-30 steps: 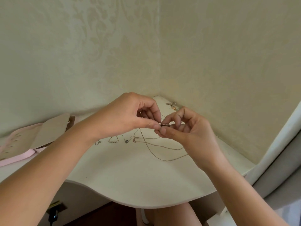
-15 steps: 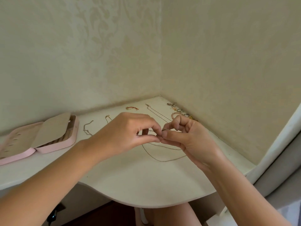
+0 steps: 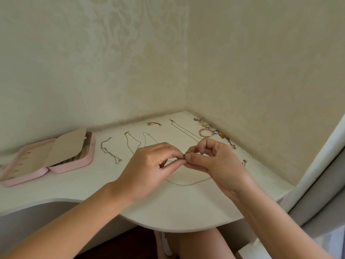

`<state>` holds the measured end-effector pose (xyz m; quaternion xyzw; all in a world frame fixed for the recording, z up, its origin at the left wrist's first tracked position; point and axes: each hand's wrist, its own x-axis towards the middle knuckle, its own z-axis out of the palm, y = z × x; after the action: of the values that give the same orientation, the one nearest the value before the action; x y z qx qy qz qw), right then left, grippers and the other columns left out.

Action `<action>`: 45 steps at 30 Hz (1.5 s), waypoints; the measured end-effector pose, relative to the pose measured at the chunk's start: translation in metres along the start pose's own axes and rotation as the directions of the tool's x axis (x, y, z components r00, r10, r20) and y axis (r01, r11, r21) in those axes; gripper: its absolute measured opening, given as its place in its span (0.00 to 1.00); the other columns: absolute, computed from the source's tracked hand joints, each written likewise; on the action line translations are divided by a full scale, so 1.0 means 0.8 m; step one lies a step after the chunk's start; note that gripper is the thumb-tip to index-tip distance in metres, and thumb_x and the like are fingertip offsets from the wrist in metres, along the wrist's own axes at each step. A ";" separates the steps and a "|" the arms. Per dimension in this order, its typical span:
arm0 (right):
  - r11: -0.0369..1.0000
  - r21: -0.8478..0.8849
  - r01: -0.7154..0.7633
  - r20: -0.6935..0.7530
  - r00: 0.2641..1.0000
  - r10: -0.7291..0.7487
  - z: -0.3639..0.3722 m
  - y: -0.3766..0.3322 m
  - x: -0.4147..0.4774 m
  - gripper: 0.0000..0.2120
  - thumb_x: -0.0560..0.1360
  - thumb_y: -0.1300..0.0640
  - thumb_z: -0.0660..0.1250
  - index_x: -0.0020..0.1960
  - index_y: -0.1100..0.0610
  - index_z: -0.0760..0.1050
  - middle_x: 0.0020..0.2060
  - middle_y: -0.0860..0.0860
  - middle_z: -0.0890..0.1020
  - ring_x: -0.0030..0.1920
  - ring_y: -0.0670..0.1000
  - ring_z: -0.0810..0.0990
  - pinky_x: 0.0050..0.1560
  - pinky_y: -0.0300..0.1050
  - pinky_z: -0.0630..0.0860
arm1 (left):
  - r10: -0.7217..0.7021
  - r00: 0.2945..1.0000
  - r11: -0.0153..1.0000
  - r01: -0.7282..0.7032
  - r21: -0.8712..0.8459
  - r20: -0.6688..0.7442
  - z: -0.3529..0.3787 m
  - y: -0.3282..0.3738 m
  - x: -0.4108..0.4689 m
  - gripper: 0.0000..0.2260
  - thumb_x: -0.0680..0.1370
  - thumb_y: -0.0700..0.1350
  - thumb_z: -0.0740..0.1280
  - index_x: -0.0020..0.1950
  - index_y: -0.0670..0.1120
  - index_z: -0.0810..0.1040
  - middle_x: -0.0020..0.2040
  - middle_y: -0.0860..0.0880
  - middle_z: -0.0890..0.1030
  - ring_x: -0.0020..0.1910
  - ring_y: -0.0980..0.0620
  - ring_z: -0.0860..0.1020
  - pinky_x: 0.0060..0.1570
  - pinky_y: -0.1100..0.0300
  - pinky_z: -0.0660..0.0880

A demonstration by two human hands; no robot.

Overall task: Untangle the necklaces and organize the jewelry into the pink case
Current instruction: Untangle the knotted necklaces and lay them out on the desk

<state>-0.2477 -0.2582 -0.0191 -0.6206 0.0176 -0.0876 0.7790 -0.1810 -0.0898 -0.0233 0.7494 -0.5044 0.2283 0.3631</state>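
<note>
My left hand (image 3: 151,165) and my right hand (image 3: 212,161) meet fingertip to fingertip just above the white corner table (image 3: 168,208), both pinching one end of a thin gold necklace (image 3: 188,183). Its chain loops down onto the table below my hands. The open pink case (image 3: 46,157) lies at the far left, with a beige flap over its right half. Other chains lie spread out behind my hands: a silver one (image 3: 110,150), a gold one (image 3: 132,143) and a long one (image 3: 184,130).
A pile of small jewelry, with a pink bead bracelet (image 3: 206,132) and rings, lies along the right wall. A red-and-gold piece (image 3: 154,124) sits near the back corner. A small item (image 3: 245,162) rests right of my right hand. Walls close in at the back and right.
Both hands have dropped from above the table to just over its surface while still pinching the necklace. The view has tilted down, bringing the pink case and the laid-out chains into sight.
</note>
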 end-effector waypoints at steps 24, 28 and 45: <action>0.946 -0.316 -0.079 0.187 0.972 0.143 0.011 0.050 0.003 0.13 0.73 0.68 0.70 0.56 0.58 0.80 0.50 0.55 0.85 0.50 0.50 0.83 0.55 0.44 0.79 | -0.586 0.773 0.570 0.606 -0.555 0.242 0.006 -0.017 -0.031 0.10 0.72 0.49 0.71 0.45 0.43 0.81 0.42 0.51 0.82 0.45 0.56 0.79 0.56 0.56 0.73; 0.962 -0.267 -0.055 0.214 0.970 0.115 0.014 0.048 0.004 0.15 0.69 0.69 0.73 0.54 0.58 0.80 0.48 0.55 0.85 0.48 0.51 0.84 0.52 0.39 0.78 | -0.574 0.781 0.525 0.582 -0.621 0.247 0.003 -0.013 -0.027 0.10 0.71 0.47 0.68 0.44 0.40 0.79 0.39 0.51 0.80 0.41 0.58 0.78 0.49 0.64 0.75; 0.941 -0.309 0.139 0.091 0.989 -0.116 0.028 0.044 -0.008 0.07 0.70 0.67 0.74 0.46 0.61 0.80 0.40 0.56 0.85 0.39 0.47 0.82 0.43 0.34 0.76 | -0.581 0.794 0.521 0.533 -0.667 0.180 -0.004 -0.003 -0.024 0.09 0.71 0.46 0.67 0.45 0.40 0.77 0.35 0.50 0.82 0.37 0.55 0.79 0.43 0.64 0.76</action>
<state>-0.2465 -0.2280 -0.0486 -0.7393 -0.0367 -0.1115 0.6630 -0.1861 -0.0756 -0.0359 0.6723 -0.2728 -0.0793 0.6836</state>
